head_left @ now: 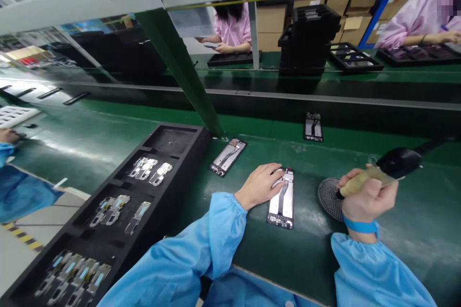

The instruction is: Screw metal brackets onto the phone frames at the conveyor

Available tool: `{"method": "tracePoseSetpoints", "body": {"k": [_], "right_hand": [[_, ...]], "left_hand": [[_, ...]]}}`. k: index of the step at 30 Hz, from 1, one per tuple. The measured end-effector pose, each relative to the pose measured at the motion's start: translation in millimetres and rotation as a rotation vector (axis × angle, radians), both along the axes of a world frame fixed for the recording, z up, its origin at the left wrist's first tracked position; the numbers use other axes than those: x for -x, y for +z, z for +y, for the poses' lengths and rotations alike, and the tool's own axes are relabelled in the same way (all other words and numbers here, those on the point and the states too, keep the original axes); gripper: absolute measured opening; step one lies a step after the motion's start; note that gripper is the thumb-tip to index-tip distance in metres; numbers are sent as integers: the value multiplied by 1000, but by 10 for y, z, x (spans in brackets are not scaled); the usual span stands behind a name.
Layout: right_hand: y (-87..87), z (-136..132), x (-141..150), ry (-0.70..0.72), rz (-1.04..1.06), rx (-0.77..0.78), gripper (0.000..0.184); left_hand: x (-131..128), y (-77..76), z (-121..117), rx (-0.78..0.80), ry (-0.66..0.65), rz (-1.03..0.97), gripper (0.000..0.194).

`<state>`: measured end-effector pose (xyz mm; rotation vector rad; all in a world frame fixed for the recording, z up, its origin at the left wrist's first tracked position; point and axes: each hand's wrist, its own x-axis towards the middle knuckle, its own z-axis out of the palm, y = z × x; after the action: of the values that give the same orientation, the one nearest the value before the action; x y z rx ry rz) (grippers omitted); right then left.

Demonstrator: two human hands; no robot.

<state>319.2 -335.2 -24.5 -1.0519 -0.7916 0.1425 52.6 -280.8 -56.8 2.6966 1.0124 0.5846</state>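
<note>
My left hand (260, 184) rests flat on the upper left part of an open phone frame (281, 201) lying on the green belt. My right hand (363, 196) grips an electric screwdriver (391, 165) with a tan-wrapped handle, its tip over a round black screw dish (327, 196) to the right of the phone. A blue wrist strap (360, 225) circles my right wrist. Both arms wear light blue sleeves.
A black compartment tray (169, 136) with small metal parts stands at my left. Two more phone frames (228, 156) (313, 126) lie farther along the belt. A green post (187, 76) rises behind. Stacked black trays (309, 38) and people in pink sit across; another person's hand (7, 135) at far left.
</note>
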Motion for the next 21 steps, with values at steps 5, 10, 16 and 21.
{"method": "tracePoseSetpoints", "body": {"k": [5,10,16,21], "right_hand": [[30,-4,1,-22,20,37,53],[48,9,1,-60,12,59,57],[74,15,26,-78,0,87,52],[69,19,26,-71,-8,81,51]], "left_hand": [[20,-54,-38,-19,-12,-15,32],[18,-87,-35,-19,-12,-22,39],[12,-41,-18,68,-6,-64,43],[-50,16,113,183,62,-121,30]]}}
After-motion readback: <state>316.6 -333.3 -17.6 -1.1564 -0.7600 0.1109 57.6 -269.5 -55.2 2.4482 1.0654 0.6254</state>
